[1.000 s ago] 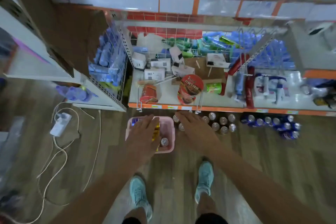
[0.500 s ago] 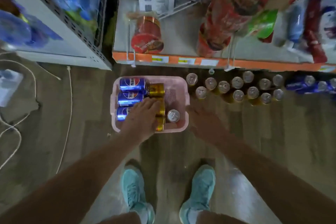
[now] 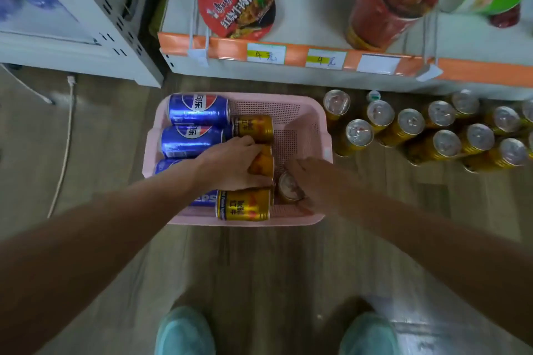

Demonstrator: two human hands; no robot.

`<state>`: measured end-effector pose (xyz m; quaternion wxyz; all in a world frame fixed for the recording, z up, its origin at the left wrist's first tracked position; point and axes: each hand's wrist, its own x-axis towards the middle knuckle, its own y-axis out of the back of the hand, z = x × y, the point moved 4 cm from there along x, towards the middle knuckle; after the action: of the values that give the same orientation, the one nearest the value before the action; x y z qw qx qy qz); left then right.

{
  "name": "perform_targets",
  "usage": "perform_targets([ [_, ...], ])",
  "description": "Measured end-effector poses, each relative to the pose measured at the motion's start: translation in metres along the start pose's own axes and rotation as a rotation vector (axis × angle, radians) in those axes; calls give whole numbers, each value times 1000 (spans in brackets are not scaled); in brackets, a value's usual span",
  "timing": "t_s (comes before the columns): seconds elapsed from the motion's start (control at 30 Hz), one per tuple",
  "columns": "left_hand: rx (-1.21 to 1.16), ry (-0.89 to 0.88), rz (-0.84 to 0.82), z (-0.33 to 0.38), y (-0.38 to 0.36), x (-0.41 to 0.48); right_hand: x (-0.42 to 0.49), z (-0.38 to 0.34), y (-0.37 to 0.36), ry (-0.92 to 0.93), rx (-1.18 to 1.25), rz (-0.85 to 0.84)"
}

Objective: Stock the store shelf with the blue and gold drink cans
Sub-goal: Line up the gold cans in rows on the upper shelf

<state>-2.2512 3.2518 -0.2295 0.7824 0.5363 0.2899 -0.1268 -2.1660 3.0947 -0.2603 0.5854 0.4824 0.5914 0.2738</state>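
Pink plastic basket (image 3: 320,112) rests on the wood floor just in front of the shelf (image 3: 476,70) and holds the unplaced stock. Blue cans (image 3: 199,109) lie on their sides along its left half. Gold cans lie on their sides in the middle column.

The left hand (image 3: 230,166) is over the middle gold can (image 3: 262,163), with its fingers (image 3: 245,142) curled round the can body. The right hand (image 3: 313,180) is at the upright gold can (image 3: 288,186) near the basket's front right corner. Blur hides its fingers, so it cannot be told whether they grip that can.

A stocked group of gold cans (image 3: 444,141) stands upright to the right of the basket, below the shelf edge, packed close together.

Hazards, judged from this layout:

1. The gripped can lies between the far gold can (image 3: 252,128) and the near gold can (image 3: 243,208). Lifting it removes their support, and either may roll.
2. The two hands work just beside each other. Crossing lift paths could knock the upright can over.
3. A can grasped on its side must be turned upright before placing. The smooth wall and a one-handed grip invite a slip.
4. Setting a can against the packed group at an angle may topple its neighbours in a chain.
5. The light basket may slide if a can drags on its wall.
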Motion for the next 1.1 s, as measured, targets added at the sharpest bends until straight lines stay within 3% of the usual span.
perform_targets([
  [0.1,50,-25,-44,0,0,7,3,6,-3,-34,126,1],
  [0.2,-24,0,24,-3,2,3,0,11,8,-61,284,-2],
  [0.4,-588,-14,227,-6,33,-17,-8,29,65,-147,611,65],
  [0.57,-1080,78,385,-3,56,-19,-8,46,96,-139,1165,224],
  [0.67,-1380,96,403,2,67,-19,-5,54,103,-139,1414,289],
  [0.83,-1704,-97,287,13,84,-16,-1,60,115,-134,1799,413],
  [0.93,-1729,-117,339,14,91,-14,-4,61,128,-90,1840,408],
  [1.1,-1706,-149,446,22,107,-15,-11,64,153,-152,1626,532],
])
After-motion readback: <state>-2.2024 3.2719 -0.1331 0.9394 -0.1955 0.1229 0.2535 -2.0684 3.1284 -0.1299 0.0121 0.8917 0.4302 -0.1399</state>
